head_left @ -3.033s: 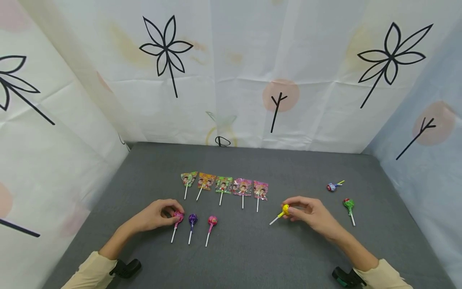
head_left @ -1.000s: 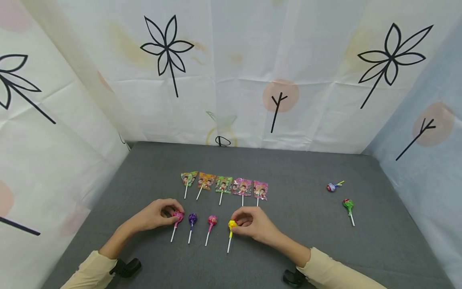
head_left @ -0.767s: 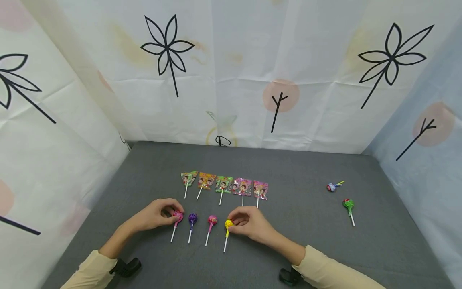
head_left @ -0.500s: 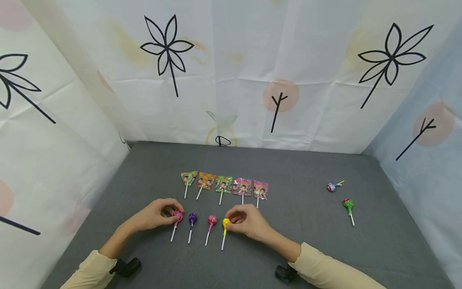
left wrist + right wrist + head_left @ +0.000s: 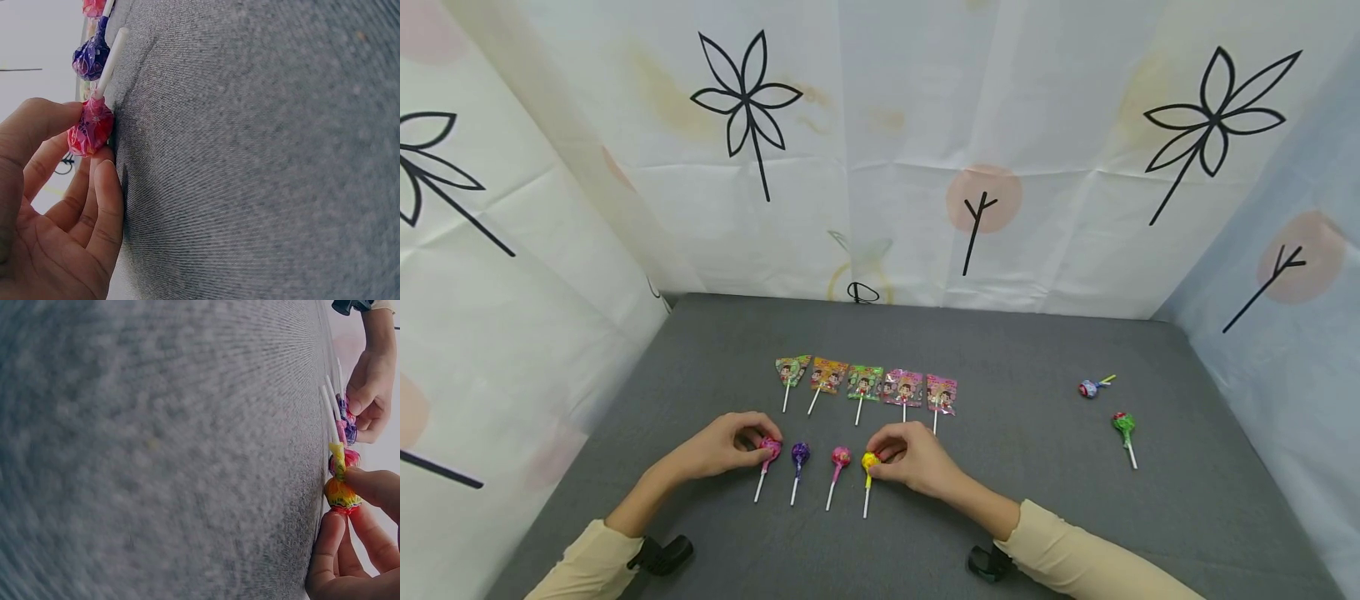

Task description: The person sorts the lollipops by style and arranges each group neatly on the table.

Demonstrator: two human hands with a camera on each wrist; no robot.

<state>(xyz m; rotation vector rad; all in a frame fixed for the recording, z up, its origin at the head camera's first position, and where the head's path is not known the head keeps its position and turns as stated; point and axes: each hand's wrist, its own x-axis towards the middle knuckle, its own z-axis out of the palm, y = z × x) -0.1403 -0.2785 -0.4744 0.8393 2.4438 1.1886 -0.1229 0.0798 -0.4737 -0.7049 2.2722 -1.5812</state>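
Note:
My left hand (image 5: 727, 444) pinches the wrapped head of a pink lollipop (image 5: 92, 128) at the left end of a short row, its white stick pointing toward me. Beside it lie a purple lollipop (image 5: 801, 455) and another pink lollipop (image 5: 840, 457). At the row's right end, my right hand (image 5: 920, 459) holds a yellow lollipop (image 5: 342, 492) by its head between thumb and fingers, stick toward me. The yellow one lies close beside the second pink one, roughly parallel with it.
Behind is a row of several flat-wrapped lollipops (image 5: 865, 383) in green, orange and pink. Far right on the grey table (image 5: 1037, 517) lie a blue lollipop (image 5: 1089, 388) and a green lollipop (image 5: 1124, 425). Patterned fabric (image 5: 895, 108) walls enclose the table's back and sides.
My right hand has carried the yellow lollipop leftward to the row's end, turning its stick toward me, then made small adjustments. My left hand has stayed on the pink lollipop.

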